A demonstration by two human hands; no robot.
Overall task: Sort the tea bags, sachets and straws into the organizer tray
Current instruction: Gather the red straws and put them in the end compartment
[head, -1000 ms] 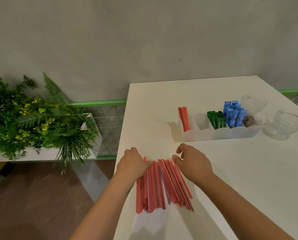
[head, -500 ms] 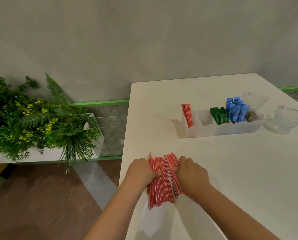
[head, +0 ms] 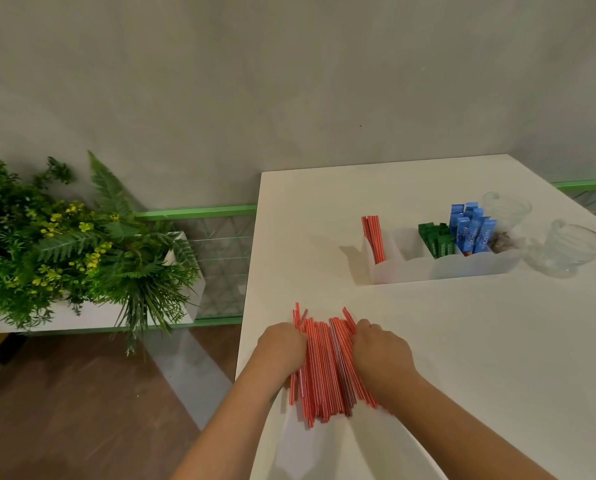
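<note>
Head view looks down on two bare hands pressed against a loose bundle of red straws (head: 326, 368) lying on the white table (head: 480, 358). Left hand (head: 282, 348) cups the bundle's left flank with fingers curled against it; right hand (head: 381, 353) does the same on the right flank, so the straws are squeezed between the two palms. Neither hand is closed around the bundle; both rest on the tabletop beside it. Straw ends stick out unevenly beyond the fingertips and toward the wrists.

Farther out, ahead and to the right of the right hand, stands the translucent organizer tray (head: 442, 268). Its leftmost compartment holds a few red straws in the tray (head: 372, 237) leaning upright; the next one looks bare; then come green sachets (head: 436, 239), blue sachets (head: 471, 226) and, at the right end, something brownish that is too small to tell. Two clear glass cups (head: 573, 245) sit just beyond the tray's right end. Left of the left hand, off the table, a planter of green ferns (head: 74, 244) stands by the grey wall.
</note>
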